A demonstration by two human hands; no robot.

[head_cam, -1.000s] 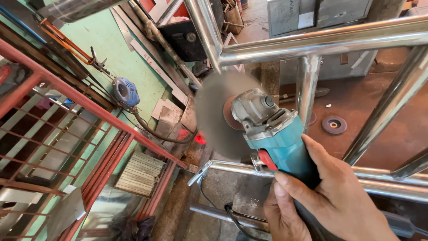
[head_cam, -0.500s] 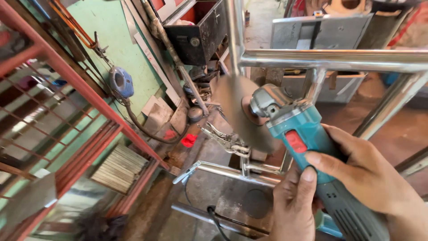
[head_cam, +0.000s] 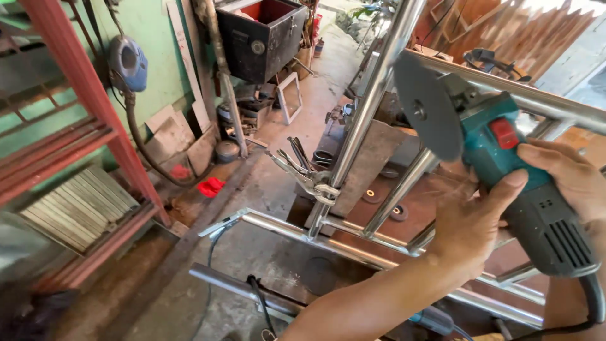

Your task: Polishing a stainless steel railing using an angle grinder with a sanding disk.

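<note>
A teal angle grinder (head_cam: pixel 505 158) with a dark grey body is held in both hands above a frame of polished steel tubes (head_cam: pixel 372 95). The left hand (head_cam: pixel 473 224) is wrapped around the near side of the tool from below, its thumb laid up against the teal housing just under the red switch (head_cam: pixel 503 133). The right hand (head_cam: pixel 568 177) is closed over the far side of the body, fingers pressed on the housing — both grasps are firm on the grinder. The round grey disc (head_cam: pixel 428 115) is tilted toward the camera, just beside the upper horizontal tube; whether it touches the tube cannot be told. A black cord (head_cam: pixel 592 303) is seen running from the rear of the grinder. Lower on the frame, locking pliers (head_cam: pixel 303 173) are clamped where the upright tube meets the lower rail. Two small discs (head_cam: pixel 385 203) lie on the rusty plate beneath the tubes. To the left, a red-painted metal rack (head_cam: pixel 95 120) is stood before a green wall, and a black metal box (head_cam: pixel 259 38) is set further back — near it a small red object (head_cam: pixel 210 186) lies on the concrete floor.
</note>
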